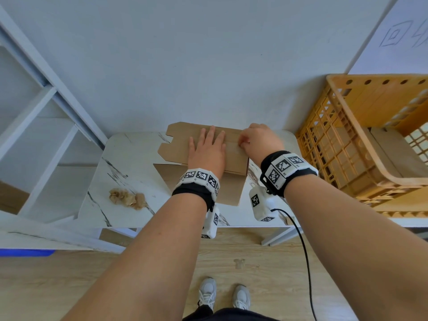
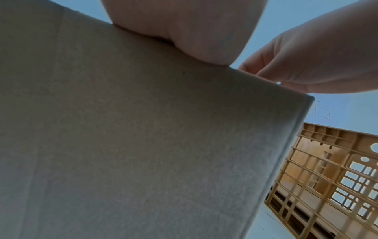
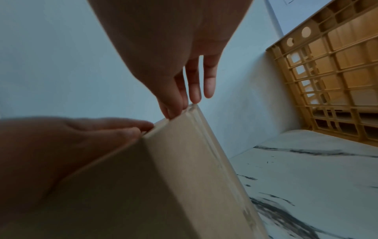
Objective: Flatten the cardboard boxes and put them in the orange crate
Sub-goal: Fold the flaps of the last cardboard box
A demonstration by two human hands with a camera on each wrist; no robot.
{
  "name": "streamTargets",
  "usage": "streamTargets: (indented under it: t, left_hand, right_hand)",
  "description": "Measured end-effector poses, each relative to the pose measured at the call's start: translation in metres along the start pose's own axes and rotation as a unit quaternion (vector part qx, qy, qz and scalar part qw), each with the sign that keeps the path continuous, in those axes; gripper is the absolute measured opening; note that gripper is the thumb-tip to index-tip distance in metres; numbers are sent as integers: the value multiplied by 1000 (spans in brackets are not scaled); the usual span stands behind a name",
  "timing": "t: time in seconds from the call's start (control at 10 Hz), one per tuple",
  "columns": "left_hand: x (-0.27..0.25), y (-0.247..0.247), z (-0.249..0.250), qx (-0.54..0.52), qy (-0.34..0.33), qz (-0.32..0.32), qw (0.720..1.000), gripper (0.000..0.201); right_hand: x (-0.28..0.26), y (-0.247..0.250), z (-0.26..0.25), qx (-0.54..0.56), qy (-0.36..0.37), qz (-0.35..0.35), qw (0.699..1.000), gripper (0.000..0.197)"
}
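A brown cardboard box (image 1: 178,142) stands on the white marble table (image 1: 120,163), one flap spread out to the left. My left hand (image 1: 207,149) lies flat on its top, fingers straight. My right hand (image 1: 257,140) is at the top's right edge with curled fingers. In the right wrist view its thumb and forefinger (image 3: 174,110) pinch the end of a clear tape strip (image 3: 208,145) running down the box (image 3: 174,186) edge. The orange crate (image 1: 335,140) stands to the right, with flat cardboard (image 1: 389,154) inside. In the left wrist view the box side (image 2: 143,145) fills the frame.
A crumpled brown wad (image 1: 128,198) lies on the table's left front part. A white shelf frame (image 1: 46,112) rises at the left. A white wall runs behind the table. A black cable (image 1: 303,251) hangs from my right wrist over the wooden floor.
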State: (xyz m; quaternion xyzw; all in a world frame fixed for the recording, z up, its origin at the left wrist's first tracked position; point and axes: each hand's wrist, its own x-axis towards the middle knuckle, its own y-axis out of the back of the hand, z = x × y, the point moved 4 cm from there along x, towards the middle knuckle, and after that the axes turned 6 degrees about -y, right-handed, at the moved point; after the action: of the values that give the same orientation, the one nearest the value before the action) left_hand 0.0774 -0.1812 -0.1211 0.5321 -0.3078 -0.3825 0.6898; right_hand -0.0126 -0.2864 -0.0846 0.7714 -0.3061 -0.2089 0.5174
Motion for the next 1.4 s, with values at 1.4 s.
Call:
streamTargets:
  t: [1.4]
  left_hand:
    - [-1, 3, 7, -6, 3, 6, 1000, 45]
  right_hand:
    - [-31, -11, 24, 289, -220, 21, 931, 15]
